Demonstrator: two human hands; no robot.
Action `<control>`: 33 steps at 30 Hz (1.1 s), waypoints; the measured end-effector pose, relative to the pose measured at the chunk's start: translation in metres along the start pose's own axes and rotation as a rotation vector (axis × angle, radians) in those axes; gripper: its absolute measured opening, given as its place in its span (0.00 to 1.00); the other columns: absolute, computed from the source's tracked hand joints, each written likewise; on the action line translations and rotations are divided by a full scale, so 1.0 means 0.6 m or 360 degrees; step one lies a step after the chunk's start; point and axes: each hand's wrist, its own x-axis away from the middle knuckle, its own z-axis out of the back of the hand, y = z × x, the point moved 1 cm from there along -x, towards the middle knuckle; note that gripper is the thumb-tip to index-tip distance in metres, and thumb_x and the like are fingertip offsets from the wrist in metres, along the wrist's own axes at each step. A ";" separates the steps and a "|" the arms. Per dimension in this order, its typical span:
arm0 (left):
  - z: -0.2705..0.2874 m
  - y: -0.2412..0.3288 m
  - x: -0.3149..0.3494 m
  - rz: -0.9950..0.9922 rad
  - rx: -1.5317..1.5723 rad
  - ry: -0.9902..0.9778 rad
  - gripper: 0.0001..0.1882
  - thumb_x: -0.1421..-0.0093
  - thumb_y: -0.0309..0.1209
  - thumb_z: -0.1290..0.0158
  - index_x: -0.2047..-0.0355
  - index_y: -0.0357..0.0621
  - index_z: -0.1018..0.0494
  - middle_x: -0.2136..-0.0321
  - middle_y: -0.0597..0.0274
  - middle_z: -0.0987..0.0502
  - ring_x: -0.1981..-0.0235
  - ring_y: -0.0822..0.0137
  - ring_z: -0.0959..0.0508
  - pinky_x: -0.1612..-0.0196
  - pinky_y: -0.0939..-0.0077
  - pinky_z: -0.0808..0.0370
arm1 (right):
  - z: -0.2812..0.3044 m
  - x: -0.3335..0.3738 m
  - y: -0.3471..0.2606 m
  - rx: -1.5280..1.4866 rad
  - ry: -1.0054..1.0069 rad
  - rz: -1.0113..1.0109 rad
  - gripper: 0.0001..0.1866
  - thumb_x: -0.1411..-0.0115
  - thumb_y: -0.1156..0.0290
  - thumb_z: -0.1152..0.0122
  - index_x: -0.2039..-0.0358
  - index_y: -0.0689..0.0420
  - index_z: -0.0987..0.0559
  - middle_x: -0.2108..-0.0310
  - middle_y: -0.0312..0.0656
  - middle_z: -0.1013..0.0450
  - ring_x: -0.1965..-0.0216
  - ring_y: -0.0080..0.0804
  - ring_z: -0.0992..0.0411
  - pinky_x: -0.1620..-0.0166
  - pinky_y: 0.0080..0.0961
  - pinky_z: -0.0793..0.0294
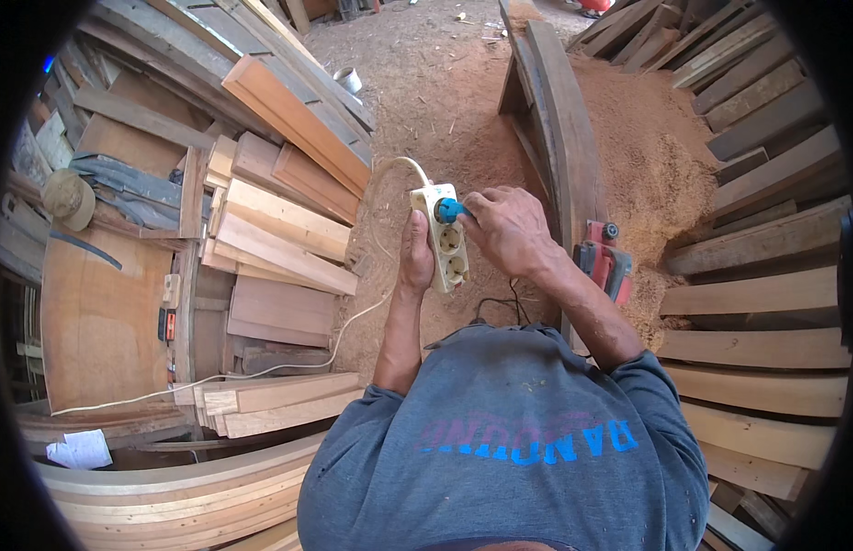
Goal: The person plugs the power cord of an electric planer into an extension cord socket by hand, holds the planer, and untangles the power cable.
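Observation:
A white power strip (pixel 442 241) with several round sockets is held up in front of me. My left hand (pixel 415 253) grips it along its left side, thumb pointing up. At the strip's far socket sits a blue plug (pixel 449 210), and my right hand (pixel 509 228) has its fingers closed on it from the right. Whether the plug is fully seated I cannot tell. The two sockets nearer me are bare. A white cable (pixel 408 162) curves out of the strip's far end.
Stacked boards (pixel 284 230) lie to the left, and planks (pixel 757 289) line the right. A long wooden bench (pixel 573 138) stands right of centre, with a red and black power tool (pixel 603 262) beside my right forearm. Sawdust (pixel 642 138) covers the ground. A paint can (pixel 348 80) stands far off.

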 end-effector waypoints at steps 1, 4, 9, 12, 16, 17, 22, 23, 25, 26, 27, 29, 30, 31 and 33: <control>0.003 -0.003 -0.001 0.0021 -0.0018 -0.0052 0.29 0.27 0.50 0.70 0.40 0.42 0.36 0.56 0.64 0.25 0.59 0.74 0.25 0.56 0.77 0.27 | -0.003 0.000 0.001 0.0006 -0.0012 0.0034 0.13 0.40 0.61 0.42 0.66 0.59 0.21 0.71 0.48 0.25 0.65 0.49 0.25 0.59 0.43 0.28; 0.000 -0.013 -0.004 0.0007 -0.0031 -0.0024 0.28 0.27 0.50 0.70 0.42 0.41 0.34 0.56 0.65 0.25 0.59 0.74 0.26 0.56 0.77 0.27 | -0.004 -0.002 -0.001 0.0012 -0.0070 0.0031 0.14 0.39 0.61 0.43 0.67 0.60 0.21 0.72 0.48 0.25 0.65 0.49 0.25 0.59 0.43 0.28; 0.005 -0.024 -0.008 0.0043 -0.0116 -0.0067 0.29 0.27 0.49 0.71 0.41 0.40 0.35 0.57 0.64 0.25 0.58 0.75 0.26 0.55 0.77 0.27 | -0.011 -0.006 0.006 -0.0044 -0.0168 -0.0006 0.14 0.39 0.61 0.44 0.68 0.61 0.22 0.72 0.50 0.26 0.65 0.51 0.26 0.60 0.44 0.28; -0.008 -0.009 -0.008 0.0072 -0.0104 -0.0095 0.29 0.27 0.50 0.71 0.41 0.40 0.35 0.56 0.64 0.25 0.58 0.74 0.26 0.55 0.76 0.27 | -0.020 -0.010 0.010 -0.0134 -0.0234 -0.0055 0.14 0.39 0.62 0.44 0.68 0.63 0.23 0.72 0.52 0.26 0.65 0.53 0.27 0.60 0.46 0.29; -0.004 -0.009 -0.016 0.0049 -0.0327 -0.0157 0.30 0.27 0.51 0.71 0.42 0.40 0.34 0.56 0.64 0.25 0.58 0.74 0.26 0.55 0.77 0.27 | -0.028 -0.017 0.015 -0.0202 -0.0245 -0.0091 0.14 0.39 0.63 0.44 0.67 0.63 0.23 0.72 0.54 0.26 0.65 0.55 0.27 0.60 0.48 0.29; -0.007 -0.012 -0.019 0.0052 -0.0328 -0.0162 0.30 0.27 0.51 0.71 0.42 0.40 0.34 0.56 0.64 0.25 0.58 0.74 0.26 0.55 0.77 0.27 | -0.028 -0.020 0.017 -0.0177 -0.0272 -0.0098 0.13 0.39 0.63 0.44 0.66 0.63 0.23 0.71 0.55 0.25 0.64 0.56 0.26 0.60 0.48 0.29; 0.007 -0.044 -0.030 0.0275 0.0101 0.0044 0.32 0.29 0.56 0.72 0.49 0.42 0.31 0.64 0.62 0.23 0.64 0.71 0.22 0.61 0.74 0.24 | -0.007 -0.005 0.049 -0.0301 0.0013 -0.0234 0.18 0.38 0.61 0.43 0.54 0.62 0.24 0.62 0.56 0.25 0.60 0.51 0.25 0.55 0.42 0.26; 0.020 -0.051 -0.034 0.0270 0.0103 0.0063 0.32 0.29 0.56 0.72 0.49 0.42 0.31 0.64 0.62 0.23 0.64 0.71 0.22 0.61 0.74 0.24 | 0.003 0.013 0.068 -0.0353 0.0433 -0.0177 0.20 0.38 0.61 0.43 0.50 0.61 0.25 0.57 0.56 0.25 0.58 0.49 0.25 0.52 0.40 0.26; 0.053 -0.055 -0.042 0.0318 0.0390 0.0143 0.32 0.30 0.59 0.71 0.55 0.44 0.29 0.71 0.58 0.22 0.74 0.63 0.20 0.70 0.69 0.19 | 0.031 0.057 0.124 -0.0355 0.0489 -0.0557 0.22 0.37 0.63 0.42 0.45 0.60 0.27 0.50 0.56 0.29 0.52 0.46 0.27 0.48 0.38 0.27; 0.062 -0.051 -0.042 0.0338 0.0510 0.0232 0.33 0.31 0.60 0.69 0.55 0.45 0.29 0.71 0.55 0.22 0.77 0.61 0.20 0.75 0.66 0.19 | 0.026 0.091 0.173 -0.0261 0.0564 -0.0700 0.23 0.37 0.60 0.44 0.46 0.61 0.27 0.49 0.57 0.29 0.50 0.50 0.29 0.45 0.41 0.31; 0.078 -0.053 -0.043 0.0345 0.0609 0.0221 0.32 0.32 0.60 0.69 0.55 0.46 0.29 0.71 0.55 0.22 0.76 0.60 0.20 0.75 0.65 0.19 | 0.011 0.138 0.234 -0.0157 0.0642 -0.0845 0.24 0.36 0.58 0.46 0.46 0.63 0.27 0.48 0.57 0.29 0.47 0.53 0.32 0.42 0.44 0.34; 0.090 -0.044 -0.043 0.0276 0.0669 0.0242 0.32 0.32 0.60 0.68 0.54 0.46 0.29 0.71 0.54 0.21 0.76 0.59 0.19 0.75 0.65 0.19 | -0.019 0.246 0.337 0.0577 0.0213 -0.1001 0.26 0.35 0.54 0.51 0.44 0.60 0.28 0.49 0.58 0.29 0.47 0.54 0.31 0.44 0.45 0.34; 0.110 -0.052 -0.043 0.0282 0.0615 0.0350 0.31 0.32 0.60 0.68 0.54 0.47 0.29 0.71 0.55 0.22 0.76 0.59 0.20 0.74 0.64 0.20 | -0.025 0.285 0.356 0.0787 -0.0020 -0.1119 0.27 0.34 0.52 0.53 0.44 0.59 0.28 0.50 0.58 0.29 0.47 0.55 0.31 0.44 0.46 0.33; 0.112 -0.050 -0.042 0.0284 0.0616 0.0359 0.31 0.32 0.60 0.68 0.54 0.47 0.29 0.71 0.55 0.22 0.76 0.59 0.20 0.74 0.64 0.20 | -0.019 0.310 0.351 0.0679 -0.0226 -0.1414 0.28 0.33 0.49 0.55 0.43 0.57 0.28 0.52 0.58 0.28 0.48 0.55 0.30 0.46 0.46 0.32; 0.112 -0.044 -0.042 0.0251 0.0502 0.0435 0.31 0.32 0.60 0.68 0.54 0.48 0.29 0.71 0.55 0.22 0.76 0.59 0.20 0.73 0.64 0.20 | -0.049 0.355 0.366 0.0056 -0.0074 -0.1594 0.30 0.33 0.47 0.57 0.42 0.56 0.28 0.56 0.58 0.26 0.50 0.56 0.29 0.46 0.47 0.32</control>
